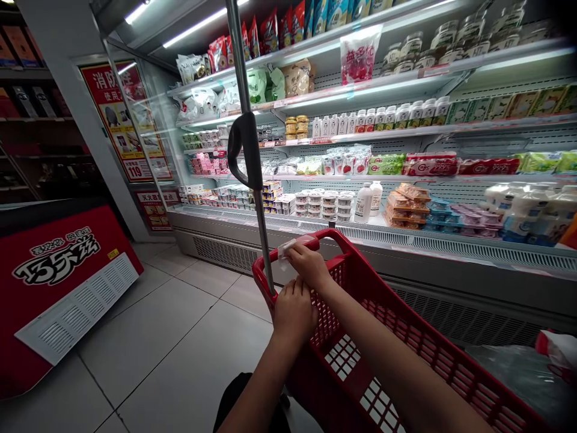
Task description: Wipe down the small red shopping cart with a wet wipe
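Observation:
A red plastic shopping basket [433, 337] with lattice sides slants across the lower right. Its metal pull rod, topped by a black grip [246, 150], stands up from the near-left corner. My right hand [309, 263] reaches over the basket and pinches a white wipe [287, 249] against the red end rim. Just below it, my left hand [295, 310] is closed over the basket's edge close to the rod's foot, its fingertips partly hidden. The bottom grid of the basket shows floor tiles through its holes.
A refrigerated display case [216, 246] with dairy goods, bottles and bags runs behind the basket. On the left stands a red freezer chest [67, 288]. A clear plastic bag [518, 373] lies at lower right. Grey tiles [180, 355] cover the floor.

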Action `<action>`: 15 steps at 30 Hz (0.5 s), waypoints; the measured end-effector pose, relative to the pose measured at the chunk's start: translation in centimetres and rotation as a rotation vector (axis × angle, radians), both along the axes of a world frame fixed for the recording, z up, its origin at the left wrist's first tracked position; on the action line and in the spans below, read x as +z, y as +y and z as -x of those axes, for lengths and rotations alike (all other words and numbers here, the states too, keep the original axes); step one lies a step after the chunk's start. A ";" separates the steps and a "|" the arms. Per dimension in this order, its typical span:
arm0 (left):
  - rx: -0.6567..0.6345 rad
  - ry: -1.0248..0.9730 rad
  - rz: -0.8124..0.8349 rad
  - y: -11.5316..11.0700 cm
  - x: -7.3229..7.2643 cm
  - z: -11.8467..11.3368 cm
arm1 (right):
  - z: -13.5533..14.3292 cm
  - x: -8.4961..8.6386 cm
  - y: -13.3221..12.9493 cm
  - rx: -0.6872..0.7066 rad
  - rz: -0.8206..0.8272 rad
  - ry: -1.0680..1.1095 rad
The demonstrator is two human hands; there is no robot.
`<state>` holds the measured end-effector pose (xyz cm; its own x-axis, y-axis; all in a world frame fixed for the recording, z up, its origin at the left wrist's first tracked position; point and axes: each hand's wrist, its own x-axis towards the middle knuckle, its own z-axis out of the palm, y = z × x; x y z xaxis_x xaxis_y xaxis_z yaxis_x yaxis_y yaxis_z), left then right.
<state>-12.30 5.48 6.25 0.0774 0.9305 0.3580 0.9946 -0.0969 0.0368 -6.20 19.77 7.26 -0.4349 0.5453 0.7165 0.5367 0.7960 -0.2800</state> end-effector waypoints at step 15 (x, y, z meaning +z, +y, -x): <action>-0.026 -0.028 -0.013 -0.6 -0.1 -0.1 | -1.6 -1.0 0.9 -0.022 -0.140 -0.204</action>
